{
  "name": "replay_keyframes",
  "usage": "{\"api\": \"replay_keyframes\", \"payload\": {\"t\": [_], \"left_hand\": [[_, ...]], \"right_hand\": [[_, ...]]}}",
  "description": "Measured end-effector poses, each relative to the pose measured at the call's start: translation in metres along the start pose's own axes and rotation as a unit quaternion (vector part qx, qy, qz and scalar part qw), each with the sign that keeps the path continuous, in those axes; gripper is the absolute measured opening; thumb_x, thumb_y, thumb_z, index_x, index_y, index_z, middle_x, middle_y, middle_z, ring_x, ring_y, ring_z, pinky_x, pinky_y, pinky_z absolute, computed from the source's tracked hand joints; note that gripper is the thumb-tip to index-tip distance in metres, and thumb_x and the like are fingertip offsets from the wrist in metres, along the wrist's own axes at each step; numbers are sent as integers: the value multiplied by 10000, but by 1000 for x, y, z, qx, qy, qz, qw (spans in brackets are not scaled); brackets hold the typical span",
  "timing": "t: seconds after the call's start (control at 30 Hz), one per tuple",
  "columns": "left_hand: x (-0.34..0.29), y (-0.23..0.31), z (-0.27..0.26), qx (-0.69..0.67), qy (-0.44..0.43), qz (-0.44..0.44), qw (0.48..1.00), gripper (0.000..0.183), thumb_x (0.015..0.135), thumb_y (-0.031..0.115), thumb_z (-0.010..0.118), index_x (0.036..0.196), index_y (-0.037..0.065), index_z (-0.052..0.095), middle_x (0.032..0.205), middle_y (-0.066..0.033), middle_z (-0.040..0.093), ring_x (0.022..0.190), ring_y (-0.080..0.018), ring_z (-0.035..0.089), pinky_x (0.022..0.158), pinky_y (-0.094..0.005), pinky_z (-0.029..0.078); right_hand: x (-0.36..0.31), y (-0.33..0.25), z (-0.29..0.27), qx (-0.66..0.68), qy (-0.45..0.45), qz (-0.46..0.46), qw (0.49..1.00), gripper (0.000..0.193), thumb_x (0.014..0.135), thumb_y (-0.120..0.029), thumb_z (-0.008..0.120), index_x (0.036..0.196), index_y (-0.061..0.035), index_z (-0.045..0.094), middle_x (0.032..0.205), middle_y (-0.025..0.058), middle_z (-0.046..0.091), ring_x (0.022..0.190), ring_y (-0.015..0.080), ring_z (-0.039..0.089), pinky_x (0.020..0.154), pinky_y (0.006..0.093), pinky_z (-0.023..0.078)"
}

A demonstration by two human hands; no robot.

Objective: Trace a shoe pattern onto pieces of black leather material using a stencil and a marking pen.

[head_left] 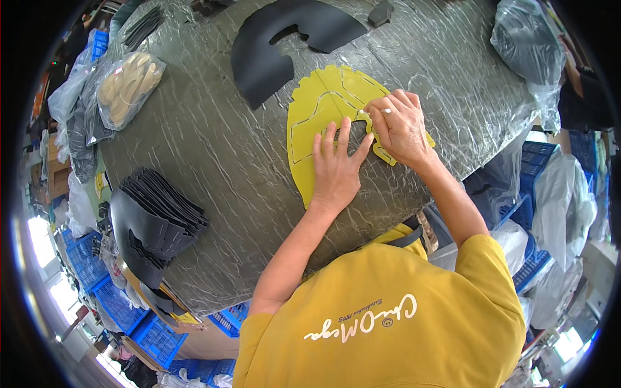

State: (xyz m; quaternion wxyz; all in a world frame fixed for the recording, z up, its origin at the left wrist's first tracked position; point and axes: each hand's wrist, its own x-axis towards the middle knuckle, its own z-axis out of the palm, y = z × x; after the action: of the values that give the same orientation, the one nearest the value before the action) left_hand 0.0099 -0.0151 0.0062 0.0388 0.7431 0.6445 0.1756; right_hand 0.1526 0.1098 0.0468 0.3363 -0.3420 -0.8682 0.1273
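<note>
A yellow curved template (pixel 323 97) with slots cut along it and a notched edge lies on the table in front of me. My left hand (pixel 337 169) rests on it with fingers spread, beside its inner cutout. Over the template's right part, my right hand (pixel 402 126) is closed in a pinch around a slim white pen-like tool (pixel 363 112); most of the tool is hidden by the fingers. Whether a black piece lies under the template I cannot tell. Just beyond sits a flat black curved piece (pixel 259 55), much like the template in shape.
A fanned stack of black cut pieces (pixel 162 210) lies at the table's left edge. Farther back is a clear bag of beige pieces (pixel 131 87). A plastic-wrapped bundle (pixel 527 42) stands at the far right corner. Blue crates (pixel 158 339) surround the wrapped table (pixel 213 149).
</note>
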Motion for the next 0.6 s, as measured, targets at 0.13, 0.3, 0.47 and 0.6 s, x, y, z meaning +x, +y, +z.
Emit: {"api": "replay_keyframes", "payload": {"t": [0.13,0.3,0.47,0.6], "left_hand": [[0,0,1,-6,3,-1,1000,603,846,40,635,1405,251,552,1568,-182,369,1436,-424,337,1144,-615,288],[2,1,0,-6,8,-1,1000,602,844,37,632,1402,250,559,1559,-181,380,1426,-424,349,1139,-618,294],[0,-1,0,0,18,5,1000,580,849,35,622,1383,258,580,1548,-180,399,1404,-432,369,1131,-620,306],[0,0,2,-5,26,8,1000,579,846,31,624,1378,257,584,1544,-181,406,1399,-431,375,1133,-622,303]], "right_hand": [[-2,0,-2,13,-17,-15,1000,36,938,-88,637,915,-103,661,815,14,655,816,222,610,850,391,429],[-9,4,-13,19,-20,24,999,41,929,-96,639,902,-113,663,824,6,665,830,224,616,863,397,431],[-20,4,-23,-9,-19,45,999,64,951,-110,621,910,-113,670,827,16,670,819,226,612,859,396,427],[-25,5,-21,-4,-19,50,999,67,954,-116,619,910,-114,670,828,21,673,817,225,612,857,396,426]]}}
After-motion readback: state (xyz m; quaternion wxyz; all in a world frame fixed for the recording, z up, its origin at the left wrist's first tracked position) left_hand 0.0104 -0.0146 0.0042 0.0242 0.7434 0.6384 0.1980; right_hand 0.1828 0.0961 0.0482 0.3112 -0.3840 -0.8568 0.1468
